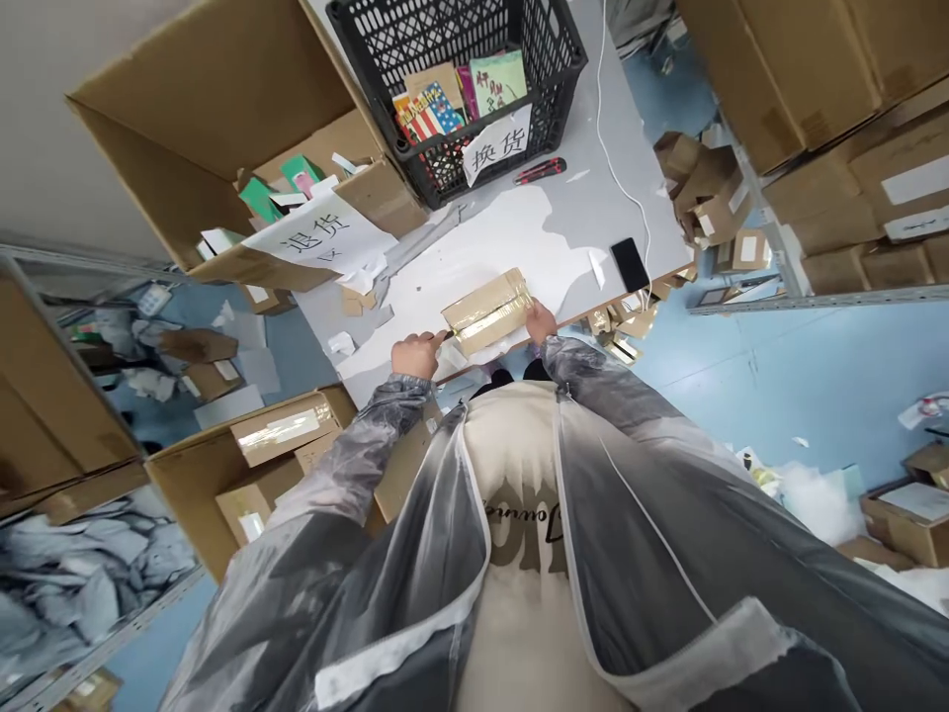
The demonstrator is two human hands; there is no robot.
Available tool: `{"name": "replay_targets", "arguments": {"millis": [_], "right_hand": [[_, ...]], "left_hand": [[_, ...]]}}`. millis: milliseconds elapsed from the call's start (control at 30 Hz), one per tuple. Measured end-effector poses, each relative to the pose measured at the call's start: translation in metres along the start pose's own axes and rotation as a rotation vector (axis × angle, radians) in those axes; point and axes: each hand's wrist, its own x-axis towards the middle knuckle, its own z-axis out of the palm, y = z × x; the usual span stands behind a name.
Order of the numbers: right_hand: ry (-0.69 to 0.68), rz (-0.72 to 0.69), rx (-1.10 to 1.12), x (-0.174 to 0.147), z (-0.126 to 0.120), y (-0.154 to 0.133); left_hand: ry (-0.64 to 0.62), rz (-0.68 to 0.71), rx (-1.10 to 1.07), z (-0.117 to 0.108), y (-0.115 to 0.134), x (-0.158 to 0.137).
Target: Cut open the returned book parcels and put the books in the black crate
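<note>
A small brown cardboard box [489, 311], sealed with shiny tape, lies on the work table near its front edge. My right hand [541, 322] grips the box by its right end, thumb on the near corner. At the opposite end, my left hand [416, 355] is closed in a fist. From it a thin dark tool [446, 336] points at the taped seam; most of it is hidden in my fingers, so its exact kind does not show. A red and black box cutter [541, 171] lies farther back on the table.
A black plastic crate [474, 119] with packets stands at the back, beside a large open carton [222, 119] with a paper sign. A phone [630, 265] and white cable [619, 178] lie right. Another open carton [200, 485] holding boxes stands left of me. Shelves flank both sides.
</note>
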Motion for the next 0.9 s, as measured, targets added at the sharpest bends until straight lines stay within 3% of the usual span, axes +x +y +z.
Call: {"name": "replay_targets", "arguments": {"millis": [167, 233, 300, 367, 433, 500, 567, 667, 900], "right_hand": [[-0.067, 0.11, -0.049, 0.011, -0.002, -0.006], [-0.026, 0.134, -0.143, 0.011, -0.006, -0.012], [0.061, 0.019, -0.309, 0.008, -0.01, -0.021], [0.078, -0.256, -0.47, 0.009, -0.013, -0.033], [-0.049, -0.546, -0.535, 0.017, -0.014, -0.046], [-0.237, -0.713, -0.545, 0.035, -0.013, -0.059], [-0.378, -0.769, -0.564, 0.057, -0.01, -0.07], [-0.473, -0.797, -0.603, 0.084, -0.009, -0.078], [-0.447, -0.877, -0.559, 0.078, -0.015, -0.073]], "left_hand": [[0.042, -0.195, -0.056, 0.009, 0.018, -0.022], [0.064, -0.269, -0.091, 0.014, 0.03, -0.025], [0.069, -0.311, -0.137, 0.021, 0.039, -0.027], [0.081, -0.343, -0.186, 0.029, 0.045, -0.03], [0.118, -0.381, -0.224, 0.037, 0.048, -0.031], [0.155, -0.416, -0.269, 0.045, 0.049, -0.03], [0.164, -0.459, -0.346, 0.052, 0.047, -0.027], [0.144, -0.553, -0.484, 0.061, 0.041, -0.02], [0.234, -0.572, -0.922, 0.091, 0.033, -0.008]]}}
